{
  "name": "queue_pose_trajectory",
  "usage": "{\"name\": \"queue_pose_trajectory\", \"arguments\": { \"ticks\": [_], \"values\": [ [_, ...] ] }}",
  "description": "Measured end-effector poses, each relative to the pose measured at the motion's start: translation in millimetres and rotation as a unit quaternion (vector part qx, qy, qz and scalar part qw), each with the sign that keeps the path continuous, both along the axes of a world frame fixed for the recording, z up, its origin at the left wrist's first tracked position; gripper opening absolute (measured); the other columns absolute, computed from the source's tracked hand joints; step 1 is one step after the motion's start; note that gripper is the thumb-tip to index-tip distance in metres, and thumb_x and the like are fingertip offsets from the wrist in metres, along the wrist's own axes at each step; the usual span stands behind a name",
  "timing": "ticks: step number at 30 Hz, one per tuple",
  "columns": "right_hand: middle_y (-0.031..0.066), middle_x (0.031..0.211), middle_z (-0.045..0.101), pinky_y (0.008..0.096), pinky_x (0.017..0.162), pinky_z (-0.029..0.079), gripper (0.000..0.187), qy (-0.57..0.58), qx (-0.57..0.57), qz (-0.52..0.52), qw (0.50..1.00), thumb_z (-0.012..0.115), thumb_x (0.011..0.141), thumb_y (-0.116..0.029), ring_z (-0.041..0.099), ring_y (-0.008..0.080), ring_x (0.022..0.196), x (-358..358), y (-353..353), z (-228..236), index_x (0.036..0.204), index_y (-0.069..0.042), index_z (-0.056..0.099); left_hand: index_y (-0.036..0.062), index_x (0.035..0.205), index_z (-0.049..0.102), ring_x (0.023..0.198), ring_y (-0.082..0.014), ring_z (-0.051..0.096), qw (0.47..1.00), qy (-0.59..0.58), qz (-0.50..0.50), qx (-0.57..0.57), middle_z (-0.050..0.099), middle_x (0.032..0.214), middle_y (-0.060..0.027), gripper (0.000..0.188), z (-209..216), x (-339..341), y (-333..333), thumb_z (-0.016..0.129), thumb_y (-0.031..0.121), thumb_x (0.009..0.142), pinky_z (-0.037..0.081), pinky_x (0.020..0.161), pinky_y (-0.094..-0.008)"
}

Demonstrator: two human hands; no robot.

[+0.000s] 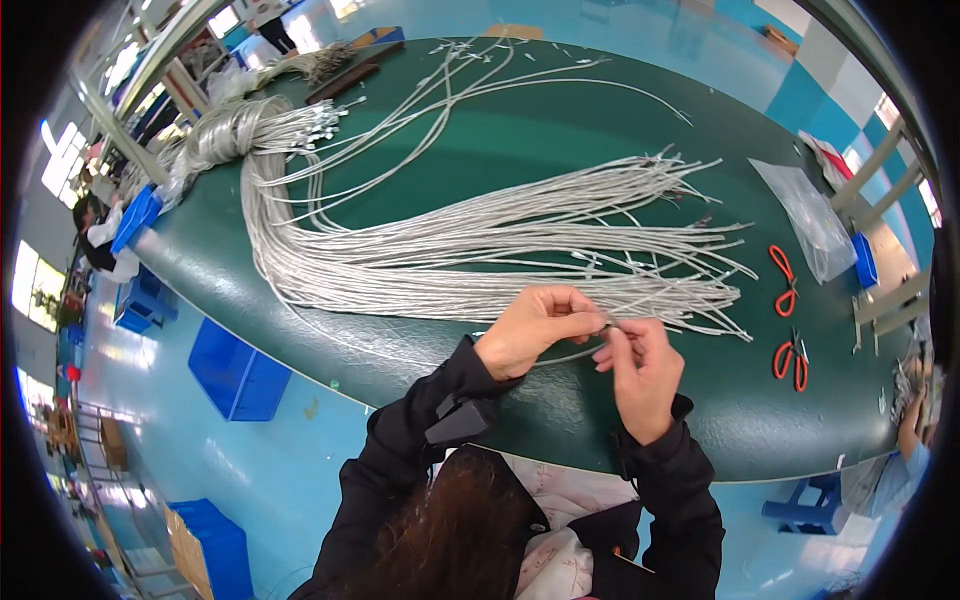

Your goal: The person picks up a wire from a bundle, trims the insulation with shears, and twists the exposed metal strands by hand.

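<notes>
My left hand [535, 328] and my right hand [645, 375] meet fingertip to fingertip over the near side of the green table [560, 405]. Both are closed in a pinch on the end of a thin grey cable [375, 352], which runs in from the left and passes under my left hand. What lies exactly between the fingertips is mostly hidden. Just beyond my hands spreads a large bundle of braided grey-white cables [430, 262], fanned out to the right with loose ends. At the far left the bundle bends, beside a plastic-wrapped coil [225, 135] with white connectors.
To the right lie red-handled snips [783, 282], a second red-handled pair [792, 362], a clear plastic bag [815, 222] and a blue tray [863, 262]. A blue bin [238, 370] and a blue stool [808, 507] stand on the floor. Another person's arm [912, 435] reaches in at the right edge.
</notes>
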State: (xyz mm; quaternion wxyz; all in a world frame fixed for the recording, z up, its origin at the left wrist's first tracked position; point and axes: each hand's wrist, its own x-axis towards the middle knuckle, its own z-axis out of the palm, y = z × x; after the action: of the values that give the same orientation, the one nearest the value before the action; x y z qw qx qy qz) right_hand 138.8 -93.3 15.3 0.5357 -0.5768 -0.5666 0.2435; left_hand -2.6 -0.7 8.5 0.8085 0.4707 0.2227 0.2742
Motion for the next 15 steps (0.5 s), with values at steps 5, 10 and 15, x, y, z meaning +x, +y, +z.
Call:
{"name": "queue_pose_trajectory", "arguments": {
  "ticks": [5,10,15],
  "values": [
    [0.0127,0.08,0.062,0.0233,0.052,0.05,0.006,0.203,-0.035,-0.004,0.978,0.05,0.092,-0.003,0.06,0.0135,0.06,8,0,8,0.093,0.003,0.048,0.0016,0.09,0.059,0.075,-0.0084,0.054,0.998,-0.024,0.045,-0.035,0.058,0.083,-0.0018,0.006,3,-5,-1,0.061,0.005,0.086,0.044,0.069,-0.0225],
    [0.0135,0.081,0.062,0.0235,0.052,0.05,0.007,0.259,-0.046,0.021,0.965,0.05,0.092,-0.003,0.06,0.0138,0.06,11,4,2,0.093,0.003,0.047,0.0003,0.098,0.056,0.068,-0.0075,0.052,0.956,-0.028,0.268,0.116,0.059,0.087,-0.0026,0.015,5,-3,0,0.061,0.004,0.085,0.043,0.063,-0.0209],
    [0.0125,0.08,0.062,0.023,0.053,0.05,0.007,0.202,-0.044,0.012,0.978,0.052,0.09,-0.001,0.061,0.0135,0.061,9,1,2,0.094,0.004,0.048,-0.0013,0.107,0.053,0.065,-0.0088,0.053,0.865,0.109,0.206,0.445,0.061,0.1,-0.008,0.026,32,2,-18,0.061,-0.002,0.082,0.044,0.061,-0.0222]
  ]
}}
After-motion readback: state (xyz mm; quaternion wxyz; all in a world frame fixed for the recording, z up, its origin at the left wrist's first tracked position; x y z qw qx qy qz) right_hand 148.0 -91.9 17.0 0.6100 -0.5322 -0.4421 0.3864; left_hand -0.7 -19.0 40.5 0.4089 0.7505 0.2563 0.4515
